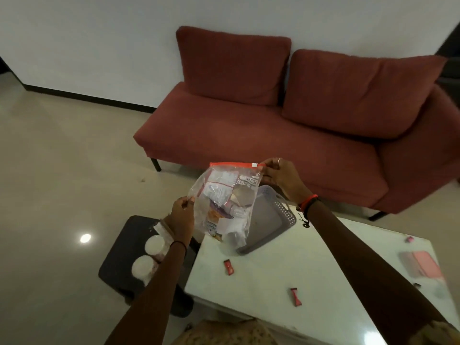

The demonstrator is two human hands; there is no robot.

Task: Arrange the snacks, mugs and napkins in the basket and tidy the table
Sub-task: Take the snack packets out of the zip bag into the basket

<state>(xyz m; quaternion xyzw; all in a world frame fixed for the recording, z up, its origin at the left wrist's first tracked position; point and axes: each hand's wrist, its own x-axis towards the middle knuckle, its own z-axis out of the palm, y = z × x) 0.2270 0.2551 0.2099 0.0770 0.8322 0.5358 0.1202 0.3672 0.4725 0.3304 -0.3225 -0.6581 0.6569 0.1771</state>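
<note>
A clear zip bag (224,202) with a red seal strip and several snack packets inside hangs in the air above the table's far left corner. My right hand (278,176) pinches its top right corner at the seal. My left hand (180,216) grips its lower left edge. Behind and below the bag lies a grey perforated basket (271,220) on the white table (273,282). Two small red snack bars (229,267) (295,297) lie loose on the table. Two white mugs (154,245) (142,267) stand on a dark stool. Pink napkins (420,266) lie at the table's right side.
A dark stool (119,260) stands left of the table and carries the mugs. A red sofa (273,125) runs along the wall behind the table. Another small red wrapper (409,239) lies near the table's far right edge. Pale tiled floor (62,170) spreads to the left.
</note>
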